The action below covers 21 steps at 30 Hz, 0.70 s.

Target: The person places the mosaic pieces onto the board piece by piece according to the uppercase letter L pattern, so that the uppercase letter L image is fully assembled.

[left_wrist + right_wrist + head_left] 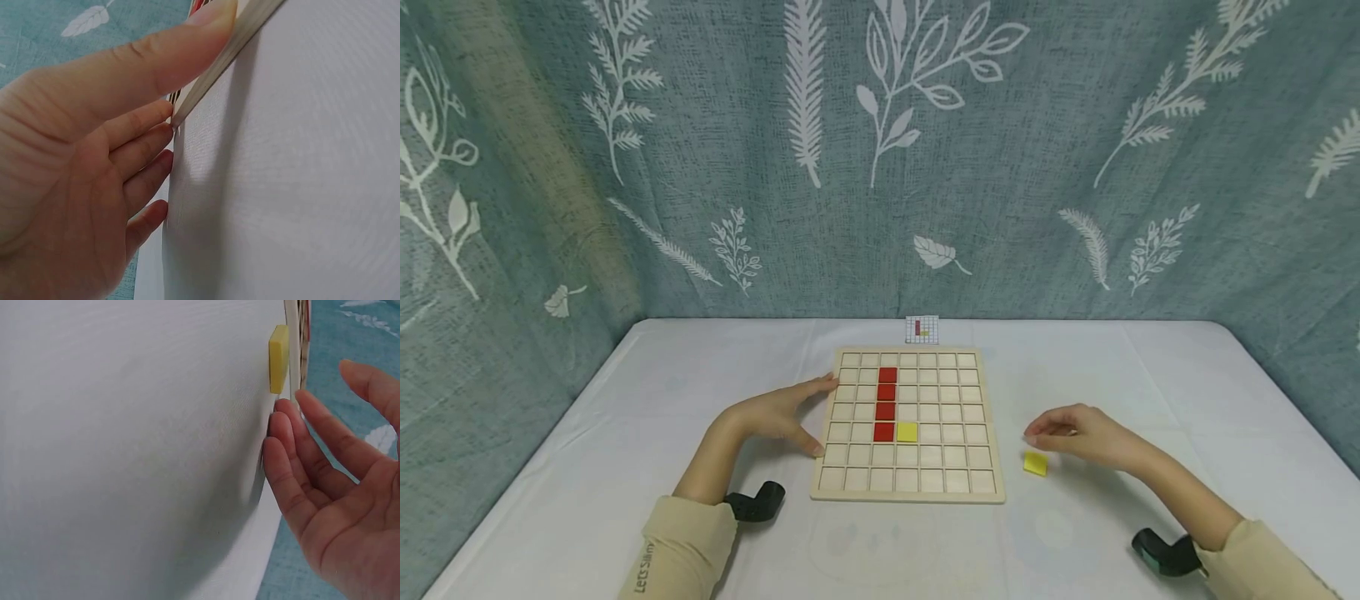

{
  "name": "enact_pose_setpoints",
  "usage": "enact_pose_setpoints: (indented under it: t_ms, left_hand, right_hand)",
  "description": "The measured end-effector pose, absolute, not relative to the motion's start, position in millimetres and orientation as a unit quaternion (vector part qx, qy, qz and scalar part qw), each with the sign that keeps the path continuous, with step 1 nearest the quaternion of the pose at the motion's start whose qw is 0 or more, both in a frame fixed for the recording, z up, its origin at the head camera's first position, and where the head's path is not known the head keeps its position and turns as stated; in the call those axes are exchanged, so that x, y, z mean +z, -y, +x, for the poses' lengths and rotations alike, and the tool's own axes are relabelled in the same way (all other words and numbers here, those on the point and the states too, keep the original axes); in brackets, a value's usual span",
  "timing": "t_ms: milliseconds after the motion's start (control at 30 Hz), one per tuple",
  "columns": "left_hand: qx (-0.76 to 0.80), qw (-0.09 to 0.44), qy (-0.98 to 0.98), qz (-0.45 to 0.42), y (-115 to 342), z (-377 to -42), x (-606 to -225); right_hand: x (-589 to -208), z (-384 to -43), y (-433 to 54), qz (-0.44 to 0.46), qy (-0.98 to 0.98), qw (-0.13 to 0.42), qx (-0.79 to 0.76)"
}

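A pale wooden grid board (pixel 907 497) lies flat on the white table. Several red square tiles (pixel 886 392) form a column in its cells, and one yellow tile (pixel 907 432) sits right of the lowest red one. My left hand (pixel 775 417) touches the board's left edge with thumb and fingertips spread apart; the left wrist view shows the thumb against the wooden rim (pixel 234 53). To the right of the board, a loose yellow tile (pixel 1035 463) lies on the cloth. My right hand (pixel 1086 435) hovers just beyond this tile, fingers loosely bent, thumb apart, holding nothing.
Behind the board lies a small printed pattern card (pixel 922 330) with a red and yellow figure. A blue-green curtain (pixel 1000 233) with white leaf prints hangs behind the table (pixel 737 350). Black wrist devices show beside both sleeves.
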<state>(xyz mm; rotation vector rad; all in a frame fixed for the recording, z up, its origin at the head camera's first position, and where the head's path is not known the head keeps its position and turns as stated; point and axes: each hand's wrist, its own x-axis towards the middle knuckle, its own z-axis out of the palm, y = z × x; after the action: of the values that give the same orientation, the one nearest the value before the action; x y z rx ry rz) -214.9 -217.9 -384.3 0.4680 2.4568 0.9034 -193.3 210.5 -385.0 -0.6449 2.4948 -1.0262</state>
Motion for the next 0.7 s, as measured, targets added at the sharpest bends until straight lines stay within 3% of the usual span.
enact_pose_setpoints:
  t_ms: [700]
  left_hand:
    - [0.343,0.244,-0.892,0.165,218.5,-214.9,-385.2]
  right_hand:
    - [-390.6,-185.8,-202.7,-0.255,-0.892,0.147,-0.343]
